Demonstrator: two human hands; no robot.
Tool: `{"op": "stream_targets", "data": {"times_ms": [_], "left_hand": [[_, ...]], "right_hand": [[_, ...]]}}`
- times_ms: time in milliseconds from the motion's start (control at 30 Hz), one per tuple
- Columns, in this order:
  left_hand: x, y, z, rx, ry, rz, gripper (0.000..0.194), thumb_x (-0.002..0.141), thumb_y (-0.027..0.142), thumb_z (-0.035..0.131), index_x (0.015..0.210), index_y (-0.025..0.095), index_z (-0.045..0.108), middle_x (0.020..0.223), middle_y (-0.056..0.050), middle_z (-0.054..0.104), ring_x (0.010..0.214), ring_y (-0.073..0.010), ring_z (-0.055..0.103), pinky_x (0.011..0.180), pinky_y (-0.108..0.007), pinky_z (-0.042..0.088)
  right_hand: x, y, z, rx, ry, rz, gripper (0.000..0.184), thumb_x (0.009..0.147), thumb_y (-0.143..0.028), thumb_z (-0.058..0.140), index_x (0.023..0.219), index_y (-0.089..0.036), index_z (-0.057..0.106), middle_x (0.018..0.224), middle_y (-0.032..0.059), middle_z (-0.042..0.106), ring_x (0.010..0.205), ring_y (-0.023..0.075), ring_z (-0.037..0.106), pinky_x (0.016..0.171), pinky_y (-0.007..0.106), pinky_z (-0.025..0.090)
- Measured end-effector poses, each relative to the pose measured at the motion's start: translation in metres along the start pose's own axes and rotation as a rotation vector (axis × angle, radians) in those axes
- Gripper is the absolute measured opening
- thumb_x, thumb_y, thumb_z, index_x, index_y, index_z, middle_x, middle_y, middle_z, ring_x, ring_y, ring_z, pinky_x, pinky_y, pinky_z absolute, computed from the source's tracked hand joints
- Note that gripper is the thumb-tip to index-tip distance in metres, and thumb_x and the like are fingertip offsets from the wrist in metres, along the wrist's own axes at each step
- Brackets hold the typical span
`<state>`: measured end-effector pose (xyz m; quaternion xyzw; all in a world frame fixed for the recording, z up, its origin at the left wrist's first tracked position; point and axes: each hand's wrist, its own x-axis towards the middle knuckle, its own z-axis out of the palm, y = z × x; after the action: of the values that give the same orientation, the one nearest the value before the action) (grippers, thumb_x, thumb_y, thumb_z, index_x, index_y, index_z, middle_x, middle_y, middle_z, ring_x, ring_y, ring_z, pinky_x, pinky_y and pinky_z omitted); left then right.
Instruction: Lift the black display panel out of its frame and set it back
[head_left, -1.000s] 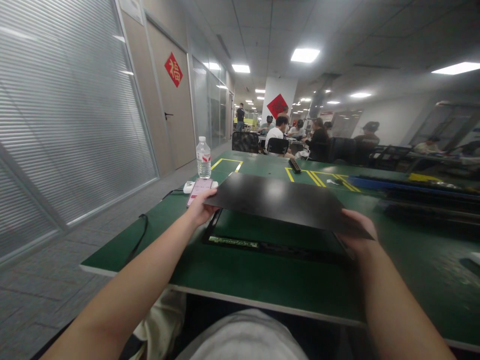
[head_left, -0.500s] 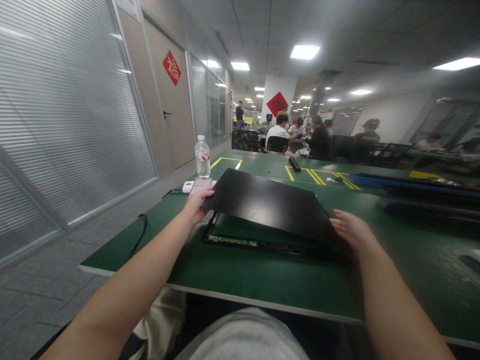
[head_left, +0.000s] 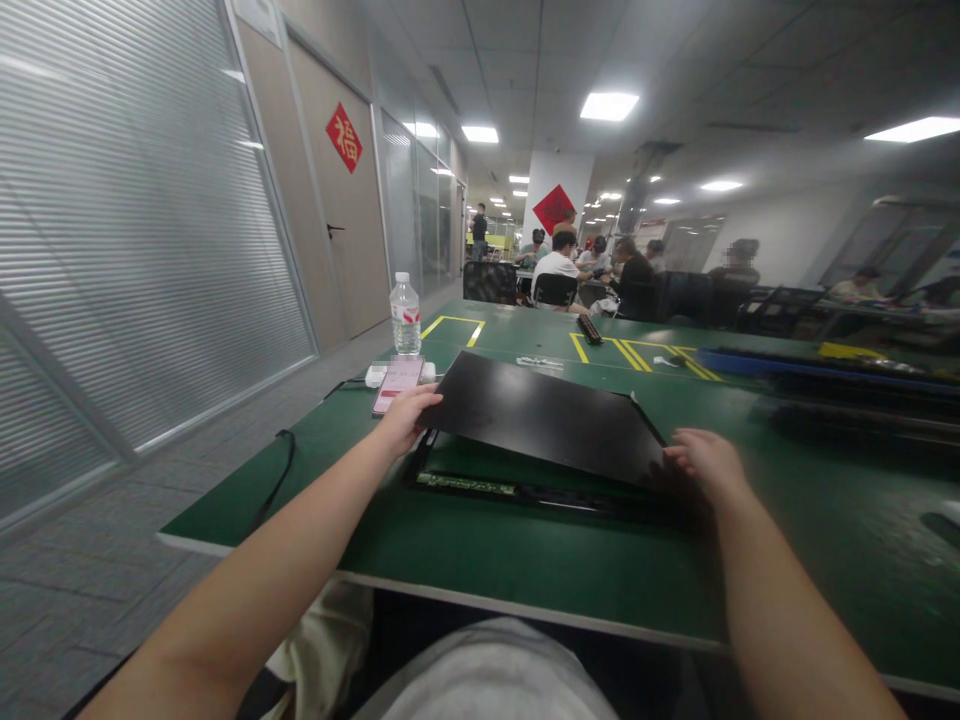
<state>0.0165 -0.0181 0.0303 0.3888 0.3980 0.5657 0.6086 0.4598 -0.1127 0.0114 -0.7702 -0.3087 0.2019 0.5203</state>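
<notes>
Between my hands a thin black rectangular panel [head_left: 547,415] hangs tilted just above the table. My left hand [head_left: 409,418] is closed on the panel's left edge, thumb on top. At the opposite edge, the fingers of my right hand [head_left: 701,460] pinch the right side. Beneath the panel lies a black rectangular frame [head_left: 555,499] with a green circuit strip [head_left: 465,485] along its near side. The panel covers the frame's far part. A phone [head_left: 397,385] with a lit pink screen rests beyond my left hand.
A water bottle [head_left: 406,315] stands upright behind the phone, near a white adapter [head_left: 376,375]. Yellow tape outlines and a dark slotted block [head_left: 589,329] are at the green table's [head_left: 525,570] far edge. A blue tray [head_left: 757,362] lies far right. Several people sit beyond.
The panel has come down and slightly away from me, nearer the frame. My left hand moved right with it, uncovering the phone. My right fingers have closed on the panel's edge.
</notes>
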Motion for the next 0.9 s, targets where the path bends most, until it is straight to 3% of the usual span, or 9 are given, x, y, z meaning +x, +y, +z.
{"op": "stream_targets", "data": {"times_ms": [133,500,900], "left_hand": [[0.000,-0.005,0.001,0.018,-0.065,-0.020,0.029,0.059,0.006,0.070,0.087,0.011,0.078,0.072,-0.007,0.076,0.060,-0.0167,0.067,0.052,-0.022,0.051],[0.000,-0.012,0.001,0.102,-0.054,-0.043,0.022,0.061,0.008,0.068,0.081,0.013,0.077,0.068,-0.005,0.074,0.057,-0.0157,0.065,0.051,-0.022,0.047],[-0.001,-0.013,0.002,0.151,-0.050,-0.075,0.022,0.061,0.006,0.068,0.080,0.014,0.076,0.070,-0.005,0.076,0.059,-0.0161,0.067,0.055,-0.024,0.051]], "right_hand": [[0.002,0.004,0.000,-0.051,0.015,-0.038,0.032,0.072,-0.026,0.060,0.100,-0.014,0.067,0.070,0.0112,0.073,0.054,0.0161,0.059,0.048,0.025,0.043],[0.021,0.021,-0.002,-0.198,0.009,-0.073,0.033,0.072,-0.032,0.061,0.100,-0.018,0.070,0.078,0.0107,0.075,0.071,0.0235,0.070,0.063,0.032,0.051],[0.006,0.002,-0.003,-0.509,0.037,-0.133,0.032,0.073,-0.032,0.057,0.097,-0.021,0.076,0.091,0.0111,0.076,0.081,0.0271,0.068,0.070,0.036,0.049]]}}
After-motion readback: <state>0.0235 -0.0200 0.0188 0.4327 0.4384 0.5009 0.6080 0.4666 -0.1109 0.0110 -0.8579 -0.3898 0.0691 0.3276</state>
